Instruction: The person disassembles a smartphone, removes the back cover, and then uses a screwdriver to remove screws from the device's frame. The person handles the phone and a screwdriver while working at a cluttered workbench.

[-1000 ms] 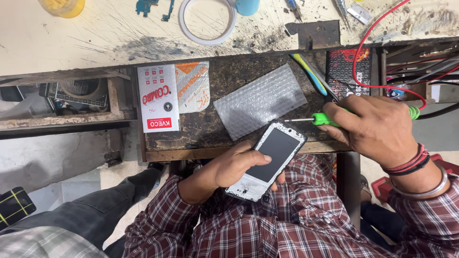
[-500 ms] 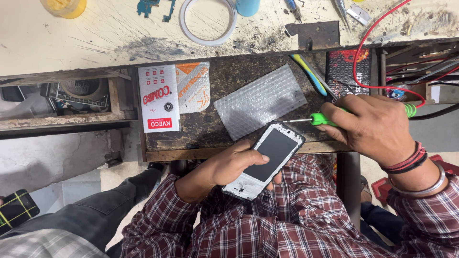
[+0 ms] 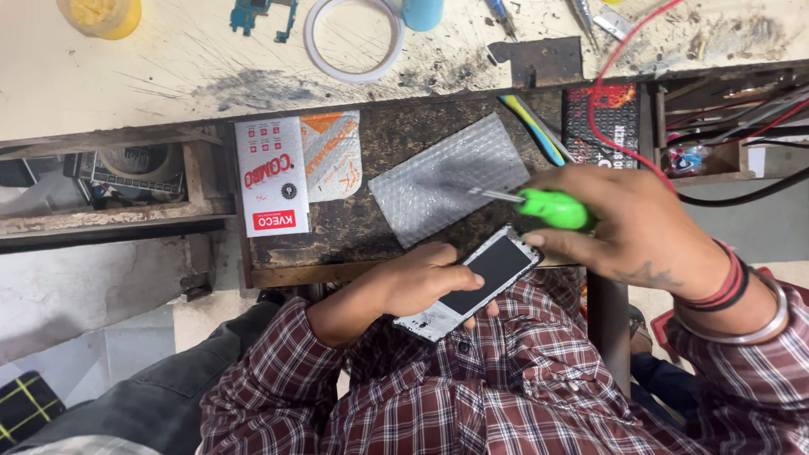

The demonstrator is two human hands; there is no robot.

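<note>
My left hand (image 3: 419, 281) grips a white-framed phone (image 3: 479, 277) with a dark screen, held over my lap at the front edge of a dark wooden shelf (image 3: 396, 143). My right hand (image 3: 628, 232) is closed around a green-handled screwdriver (image 3: 548, 208). Its metal shaft points left over a sheet of bubble wrap (image 3: 449, 177) lying on the shelf, just above the phone's top end.
A white and red flat packet (image 3: 271, 175) and an orange-printed pouch (image 3: 332, 155) lie left on the shelf. The pale worktop above holds a tape ring (image 3: 354, 38), a yellow tub (image 3: 103, 14), a small circuit board (image 3: 263, 12) and tools. Red and black wires (image 3: 640, 152) run at right.
My right hand has lifted and turned the screwdriver, so its shaft now lies over the bubble wrap. The phone stays in my left hand, tilted a little more.
</note>
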